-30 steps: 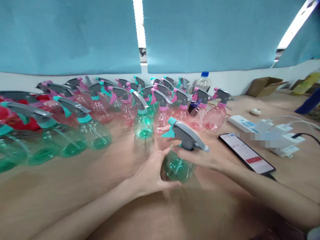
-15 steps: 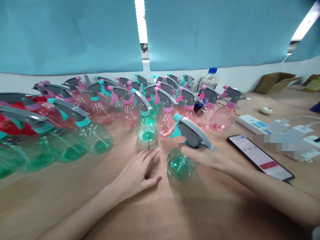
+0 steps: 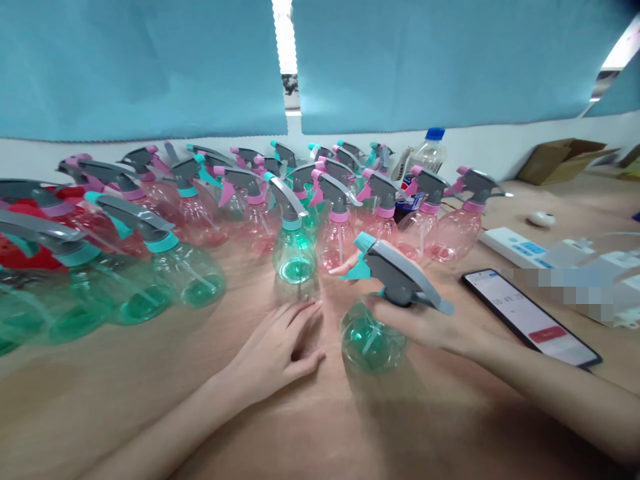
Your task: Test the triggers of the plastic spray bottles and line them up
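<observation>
My right hand (image 3: 425, 323) is wrapped round the neck of a green spray bottle (image 3: 373, 343) with a grey and turquoise trigger head. A finger reaches forward by the turquoise trigger, and the bottle leans slightly. My left hand (image 3: 280, 343) rests on the tabletop to the left of that bottle, fingers spread and holding nothing. Just beyond its fingertips stands another green spray bottle (image 3: 296, 260). Behind the held bottle is a pink spray bottle (image 3: 339, 240), partly covered by my right hand's finger.
Several green spray bottles (image 3: 190, 277) stand at the left, with pink ones behind them. A phone (image 3: 530, 317) showing a timer lies right of my right hand, near a white power strip (image 3: 515, 247). A blue-capped bottle (image 3: 430, 153) and a cardboard box (image 3: 560, 160) stand farther back.
My left hand has let go of the held bottle's body and moved left onto the table. My right hand keeps its grip on the bottle. The camera view has shifted a little.
</observation>
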Available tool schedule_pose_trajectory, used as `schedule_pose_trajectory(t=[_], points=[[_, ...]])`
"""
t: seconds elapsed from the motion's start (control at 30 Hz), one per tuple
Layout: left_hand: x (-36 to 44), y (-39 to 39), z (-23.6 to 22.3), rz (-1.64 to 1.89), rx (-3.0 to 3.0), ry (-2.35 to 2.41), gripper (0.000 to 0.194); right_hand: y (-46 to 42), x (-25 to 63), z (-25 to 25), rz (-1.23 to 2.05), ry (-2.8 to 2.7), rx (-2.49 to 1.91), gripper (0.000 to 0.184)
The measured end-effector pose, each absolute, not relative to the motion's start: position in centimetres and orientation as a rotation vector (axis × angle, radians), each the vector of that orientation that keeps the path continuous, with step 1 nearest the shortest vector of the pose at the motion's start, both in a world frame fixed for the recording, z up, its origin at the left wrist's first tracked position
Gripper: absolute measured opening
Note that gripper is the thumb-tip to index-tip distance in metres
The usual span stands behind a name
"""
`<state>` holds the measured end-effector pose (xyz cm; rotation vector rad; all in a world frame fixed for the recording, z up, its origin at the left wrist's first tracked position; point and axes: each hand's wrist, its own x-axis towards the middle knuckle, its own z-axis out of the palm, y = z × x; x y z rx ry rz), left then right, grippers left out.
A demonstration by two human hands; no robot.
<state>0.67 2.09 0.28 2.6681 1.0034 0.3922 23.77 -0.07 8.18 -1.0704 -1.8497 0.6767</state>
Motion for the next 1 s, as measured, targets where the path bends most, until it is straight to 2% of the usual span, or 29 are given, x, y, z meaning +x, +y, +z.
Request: schedule_pose_trajectory(t=[0.17, 0.4, 0.63, 1.0], points=[[0.8, 2.0, 0.3, 0.379, 2.664, 1.011, 0.056, 0.2, 23.8, 7.6, 0.833, -1.811, -1.023, 0.042], [0.8, 2.0, 0.3, 0.388, 2.663, 1.008, 0.056, 0.3, 23.9, 7.1, 0.826, -1.825, -0.980, 0.053], [0.8, 2.1, 0.2, 0.377, 2.684, 1.011, 0.054, 0.5, 23.8, 7.4, 0.838, -1.820, -0.947, 0.055], [0.6, 2.1, -0.2, 0.394, 2.743, 1.002, 0.051, 0.5, 23.8, 7.6, 0.814, -1.830, -0.944, 0.046]])
